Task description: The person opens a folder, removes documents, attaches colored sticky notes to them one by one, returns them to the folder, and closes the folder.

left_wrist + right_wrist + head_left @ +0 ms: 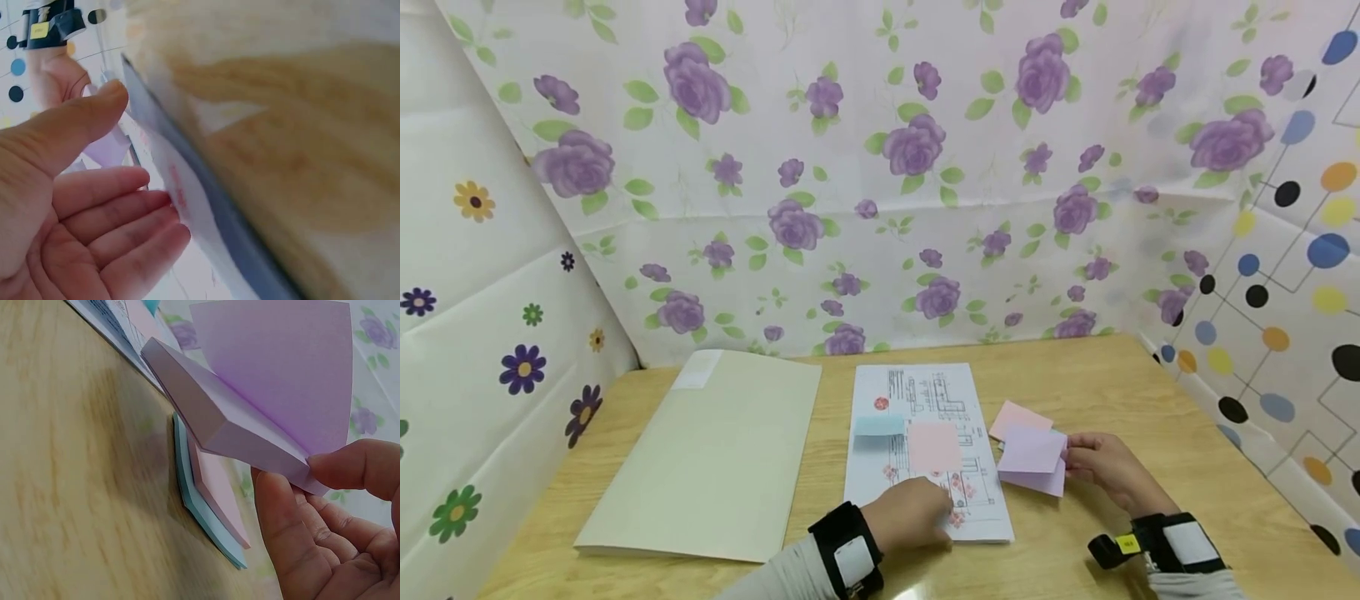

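Head view: At a light wood-grain table [1150,400], a person's right hand [1108,468] pinches the right edge of a purple square paper sticky-note pad [1032,454], its top sheet angled up from the rest. The pad is just right of a stack of white printed paper sheets [867,483], in front of a pink square paper pad [1017,417]. The left hand [912,512] is at the stack's lower edge, below a light-pink square sticky note [934,446] and a pale-blue sticky note [880,426] on the top page. A large cream rectangular folder [722,458] lies to the left.

Left wrist view: The left hand's fingers are extended in a relaxed line, thumb spread apart, beside the stack's edge; whether the fingertips touch paper cannot be told.

Right wrist view: Thumb and fingers clamp the purple pad at its bound edge, its top sheet standing upright. Beyond it, the pink pad lies on a teal paper pad [189,487].
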`<move>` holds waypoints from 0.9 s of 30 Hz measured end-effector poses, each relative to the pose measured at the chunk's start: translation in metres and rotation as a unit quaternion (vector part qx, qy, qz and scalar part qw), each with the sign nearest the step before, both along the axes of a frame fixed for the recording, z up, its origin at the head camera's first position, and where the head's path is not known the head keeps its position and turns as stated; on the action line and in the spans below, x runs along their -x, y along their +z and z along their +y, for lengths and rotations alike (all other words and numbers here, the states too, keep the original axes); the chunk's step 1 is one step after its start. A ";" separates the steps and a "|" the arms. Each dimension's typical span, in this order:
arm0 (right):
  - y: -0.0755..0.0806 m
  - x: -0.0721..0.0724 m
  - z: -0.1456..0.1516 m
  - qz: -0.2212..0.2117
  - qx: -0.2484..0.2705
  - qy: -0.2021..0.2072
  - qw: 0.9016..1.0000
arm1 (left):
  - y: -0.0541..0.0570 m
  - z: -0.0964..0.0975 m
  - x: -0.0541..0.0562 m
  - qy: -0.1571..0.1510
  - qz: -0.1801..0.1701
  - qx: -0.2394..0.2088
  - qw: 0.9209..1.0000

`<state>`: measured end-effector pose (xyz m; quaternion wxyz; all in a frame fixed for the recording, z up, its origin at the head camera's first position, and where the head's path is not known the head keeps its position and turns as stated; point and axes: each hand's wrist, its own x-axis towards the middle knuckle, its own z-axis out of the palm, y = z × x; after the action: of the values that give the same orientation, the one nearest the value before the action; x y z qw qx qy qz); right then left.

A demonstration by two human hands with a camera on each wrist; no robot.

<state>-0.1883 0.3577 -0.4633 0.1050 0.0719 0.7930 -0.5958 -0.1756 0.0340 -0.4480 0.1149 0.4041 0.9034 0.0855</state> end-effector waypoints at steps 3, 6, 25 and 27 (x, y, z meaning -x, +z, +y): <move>-0.001 -0.001 0.002 0.000 -0.001 -0.002 1.000 | 0.002 -0.002 0.001 -0.003 -0.022 -0.026 0.999; 0.000 -0.002 0.006 0.003 0.001 -0.004 1.000 | 0.006 -0.004 0.001 -0.003 -0.033 -0.055 0.998; 0.003 -0.003 0.014 0.004 0.025 -0.016 1.000 | 0.039 -0.034 0.009 0.136 -0.025 -0.306 0.942; 0.003 -0.002 0.014 0.004 0.028 -0.019 0.999 | 0.043 -0.040 0.009 0.152 -0.008 -0.344 0.926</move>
<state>-0.1864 0.3715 -0.4600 0.0930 0.0815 0.7751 -0.6197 -0.1844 -0.0057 -0.4052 -0.0385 0.2756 0.8682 0.4109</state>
